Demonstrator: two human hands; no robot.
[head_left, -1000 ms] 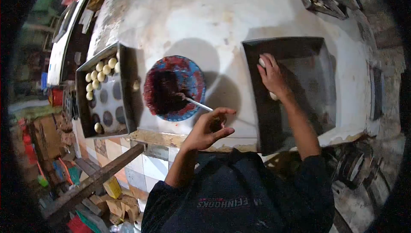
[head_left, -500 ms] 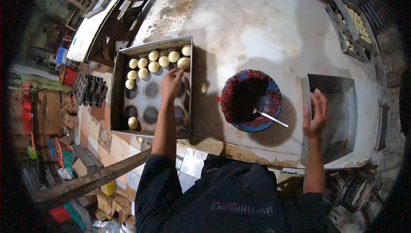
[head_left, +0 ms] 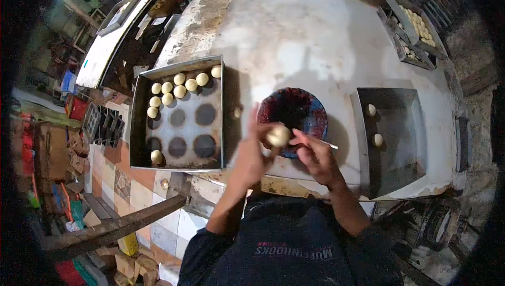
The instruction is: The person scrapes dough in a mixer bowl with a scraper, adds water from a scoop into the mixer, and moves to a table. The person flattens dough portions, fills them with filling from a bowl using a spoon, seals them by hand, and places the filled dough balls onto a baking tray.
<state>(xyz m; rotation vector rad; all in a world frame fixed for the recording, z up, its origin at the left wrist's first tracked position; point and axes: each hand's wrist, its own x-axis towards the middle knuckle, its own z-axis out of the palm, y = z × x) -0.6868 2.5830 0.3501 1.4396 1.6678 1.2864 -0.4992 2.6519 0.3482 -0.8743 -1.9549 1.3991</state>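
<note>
My left hand (head_left: 251,155), smeared by motion, holds a pale dough ball (head_left: 279,135) in its fingers at the near side of the blue bowl (head_left: 319,108). My right hand (head_left: 319,163) is close beside the ball on its right, fingers stretched towards it; whether they touch it I cannot tell. Dark red filling (head_left: 271,108) coats the bowl, and a spoon (head_left: 330,144) sticks out over its right rim. To the left, a square metal tray (head_left: 222,112) carries several dough balls (head_left: 179,91). Two dough balls (head_left: 377,140) lie in the metal tray (head_left: 363,128) on the right.
The pale worktop (head_left: 294,18) has a worn near edge. Stacked trays of dough balls (head_left: 418,26) stand at its far right corner. A wooden beam (head_left: 126,220) juts across the lower left, above a tiled floor (head_left: 142,181). Dark moulds (head_left: 109,120) are stacked farther left.
My left hand has moved right from the left tray with a dough ball in it. My right hand has left the right tray and come to the ball by the bowl.
</note>
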